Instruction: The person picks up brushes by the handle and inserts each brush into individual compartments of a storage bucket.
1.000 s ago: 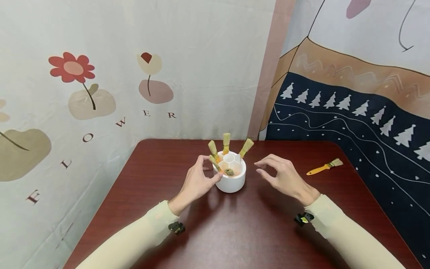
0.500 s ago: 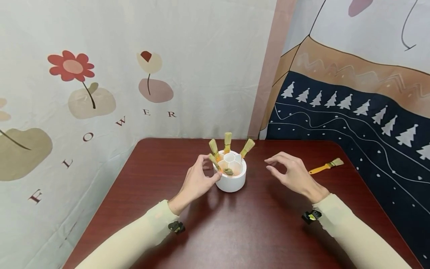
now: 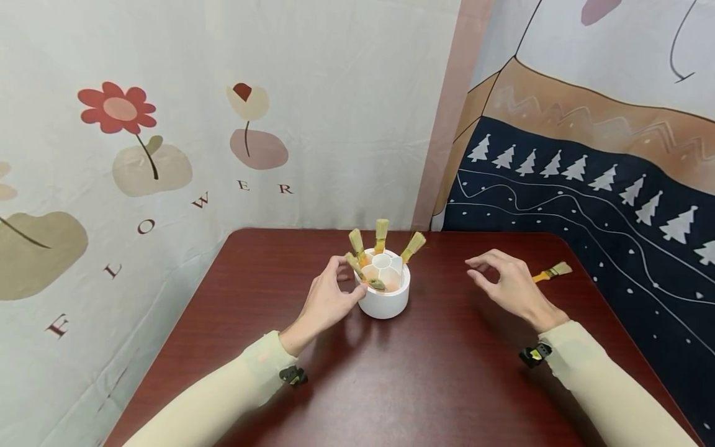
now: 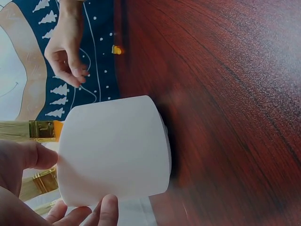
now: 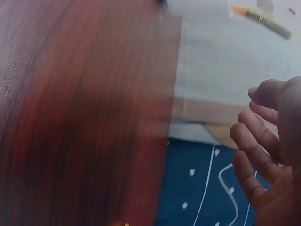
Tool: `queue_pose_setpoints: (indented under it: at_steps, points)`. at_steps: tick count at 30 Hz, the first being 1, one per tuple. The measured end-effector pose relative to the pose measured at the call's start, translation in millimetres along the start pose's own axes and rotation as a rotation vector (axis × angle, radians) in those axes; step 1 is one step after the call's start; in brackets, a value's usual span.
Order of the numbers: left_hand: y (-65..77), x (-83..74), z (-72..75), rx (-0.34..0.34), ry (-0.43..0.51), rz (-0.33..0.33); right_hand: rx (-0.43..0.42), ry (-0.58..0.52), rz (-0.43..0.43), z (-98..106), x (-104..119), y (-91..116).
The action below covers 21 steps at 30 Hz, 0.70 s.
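A round white divided brush holder (image 3: 384, 305) stands on the table, with several flat paintbrushes (image 3: 382, 234) bristle-end up in its outer compartments. My left hand (image 3: 329, 299) grips its left side, the thumb at the rim and fingers on the wall, as the left wrist view of the holder (image 4: 115, 148) shows. To the right, my right hand (image 3: 512, 287) hovers above the table holding nothing, fingers loosely bent. Just beyond it lies a yellow-handled paintbrush (image 3: 557, 270), its handle partly hidden behind that hand. The right wrist view is blurred.
The dark red wooden table (image 3: 424, 385) ends at a pale flower-print curtain (image 3: 335, 124) behind. A navy cloth with white trees (image 3: 536, 192) hangs along the right edge.
My right hand has moved right, away from the holder and closer to the loose paintbrush, covering part of its handle. The left hand and holder stay put.
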<state>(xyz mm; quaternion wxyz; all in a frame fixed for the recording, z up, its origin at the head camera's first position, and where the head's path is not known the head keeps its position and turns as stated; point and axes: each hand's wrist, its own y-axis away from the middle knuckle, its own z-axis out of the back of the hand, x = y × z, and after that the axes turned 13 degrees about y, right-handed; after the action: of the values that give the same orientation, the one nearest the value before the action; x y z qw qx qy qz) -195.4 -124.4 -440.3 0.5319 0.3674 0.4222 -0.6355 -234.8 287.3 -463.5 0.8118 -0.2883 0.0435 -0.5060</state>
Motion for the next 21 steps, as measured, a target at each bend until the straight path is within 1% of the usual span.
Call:
queue_pose_setpoints:
  at_steps: [6, 11, 21]
  points:
    - [-0.4, 0.0, 0.1, -0.001, 0.01, -0.004, 0.019, 0.024, -0.071, 3.0, -19.0, 5.1]
    - [-0.6, 0.5, 0.2, -0.002, 0.011, 0.002, 0.062, 0.028, -0.134, 4.9, -33.7, 12.3]
    - [-1.4, 1.3, -0.1, 0.002, 0.016, 0.001, 0.152, 0.083, -0.245, 8.1, -60.1, 24.3]
